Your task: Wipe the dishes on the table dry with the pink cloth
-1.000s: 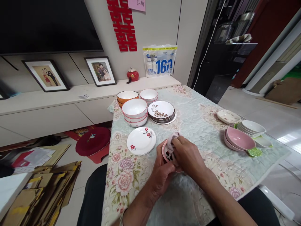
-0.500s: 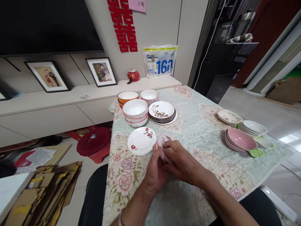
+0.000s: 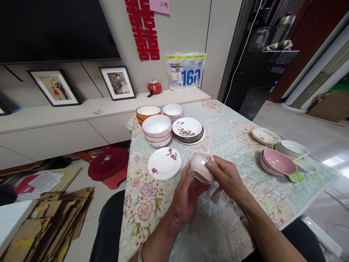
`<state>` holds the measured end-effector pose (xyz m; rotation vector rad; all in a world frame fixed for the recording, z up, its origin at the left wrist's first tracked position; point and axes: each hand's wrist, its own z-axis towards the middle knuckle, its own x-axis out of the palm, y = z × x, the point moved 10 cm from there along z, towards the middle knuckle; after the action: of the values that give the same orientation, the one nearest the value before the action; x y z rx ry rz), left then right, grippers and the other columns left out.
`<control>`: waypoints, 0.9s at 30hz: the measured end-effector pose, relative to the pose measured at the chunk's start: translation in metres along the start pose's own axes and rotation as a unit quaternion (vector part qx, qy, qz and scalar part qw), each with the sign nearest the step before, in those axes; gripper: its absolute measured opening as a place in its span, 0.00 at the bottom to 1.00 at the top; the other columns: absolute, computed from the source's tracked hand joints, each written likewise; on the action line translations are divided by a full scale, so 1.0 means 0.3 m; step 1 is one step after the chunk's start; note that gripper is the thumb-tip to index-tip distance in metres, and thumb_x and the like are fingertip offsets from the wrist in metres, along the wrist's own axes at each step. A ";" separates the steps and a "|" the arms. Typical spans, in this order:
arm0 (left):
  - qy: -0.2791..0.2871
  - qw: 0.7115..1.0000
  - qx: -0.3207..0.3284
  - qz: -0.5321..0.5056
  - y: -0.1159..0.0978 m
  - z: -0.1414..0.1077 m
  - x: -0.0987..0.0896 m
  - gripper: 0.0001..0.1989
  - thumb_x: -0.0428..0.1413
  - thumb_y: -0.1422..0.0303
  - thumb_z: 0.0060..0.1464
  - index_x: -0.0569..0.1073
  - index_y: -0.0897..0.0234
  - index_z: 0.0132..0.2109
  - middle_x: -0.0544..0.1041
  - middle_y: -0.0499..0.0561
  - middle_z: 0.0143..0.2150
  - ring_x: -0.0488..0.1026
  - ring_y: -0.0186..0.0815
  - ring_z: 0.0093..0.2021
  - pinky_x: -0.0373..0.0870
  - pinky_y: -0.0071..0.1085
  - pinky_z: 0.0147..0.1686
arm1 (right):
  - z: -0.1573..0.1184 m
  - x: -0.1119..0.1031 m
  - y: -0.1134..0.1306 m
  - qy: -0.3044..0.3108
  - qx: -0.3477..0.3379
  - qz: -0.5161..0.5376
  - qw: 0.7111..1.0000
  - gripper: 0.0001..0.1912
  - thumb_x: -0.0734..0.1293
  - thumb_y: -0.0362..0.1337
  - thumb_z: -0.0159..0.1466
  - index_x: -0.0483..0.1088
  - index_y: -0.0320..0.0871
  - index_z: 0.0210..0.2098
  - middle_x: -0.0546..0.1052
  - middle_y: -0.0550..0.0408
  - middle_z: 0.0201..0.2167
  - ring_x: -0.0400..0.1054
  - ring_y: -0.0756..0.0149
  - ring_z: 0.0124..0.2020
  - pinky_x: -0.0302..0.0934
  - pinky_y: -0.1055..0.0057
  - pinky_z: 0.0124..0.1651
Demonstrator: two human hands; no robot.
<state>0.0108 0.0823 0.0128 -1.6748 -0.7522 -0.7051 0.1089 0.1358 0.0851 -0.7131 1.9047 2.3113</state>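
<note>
Pale cabinets (image 3: 54,134) run behind the far left corner of the cloth-covered table (image 3: 231,145). Flowered plates (image 3: 163,163) sit by its left edge, with bowl stacks (image 3: 156,131) beyond them. Toward the near edge, the left hand (image 3: 187,194) cradles a tilted small pink bowl (image 3: 201,170) — fingers curled round it — while the right hand (image 3: 226,175) grips its other side, a cloth (image 3: 216,194) hanging beneath. Wiping seems the step in hand; the next move probably calls for a steady left hold. Rightward, a broad stretch of table gives moving room before the pink dishes (image 3: 279,160) near the right edge.
</note>
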 end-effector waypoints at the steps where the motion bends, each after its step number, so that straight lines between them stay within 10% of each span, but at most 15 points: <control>1: 0.000 1.000 0.001 0.007 0.000 -0.002 0.000 0.21 0.56 0.63 0.60 0.67 0.61 0.59 0.77 0.55 0.50 0.75 0.42 0.45 0.72 0.41 0.45 | 0.006 -0.019 -0.025 -0.019 0.026 0.046 0.998 0.19 0.61 0.51 0.65 0.65 0.44 0.25 0.66 0.59 0.20 0.61 0.68 0.22 0.55 0.72 0.22; 7: 0.035 0.999 0.008 0.041 0.005 -0.008 0.020 0.15 0.59 0.65 0.58 0.76 0.66 0.50 0.79 0.56 0.47 0.75 0.40 0.46 0.71 0.38 0.49 | 0.025 -0.068 -0.099 -0.088 0.081 0.145 0.982 0.24 0.62 0.59 0.62 0.64 0.45 0.24 0.64 0.60 0.16 0.59 0.67 0.18 0.52 0.72 0.19; 19: 0.011 0.999 0.037 0.032 -0.005 0.010 0.004 0.21 0.67 0.65 0.47 0.78 0.64 0.50 0.81 0.54 0.44 0.74 0.43 0.48 0.67 0.38 0.51 | 0.052 -0.078 -0.072 -0.105 -0.067 -0.273 0.954 0.18 0.60 0.44 0.67 0.64 0.44 0.24 0.69 0.55 0.24 0.63 0.65 0.29 0.54 0.70 0.34; 27: 0.016 0.998 0.030 0.057 0.004 0.003 0.017 0.21 0.69 0.63 0.44 0.79 0.64 0.46 0.80 0.53 0.40 0.73 0.40 0.43 0.67 0.33 0.42 | -0.005 -0.015 0.058 -0.113 -0.160 -0.204 0.959 0.13 0.60 0.40 0.69 0.74 0.42 0.39 0.74 0.47 0.38 0.65 0.59 0.42 0.60 0.62 0.46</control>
<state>0.0149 0.0834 0.0158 -1.6340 -0.6432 -0.6212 0.1075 0.1315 0.1026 -0.7443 1.1708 2.3233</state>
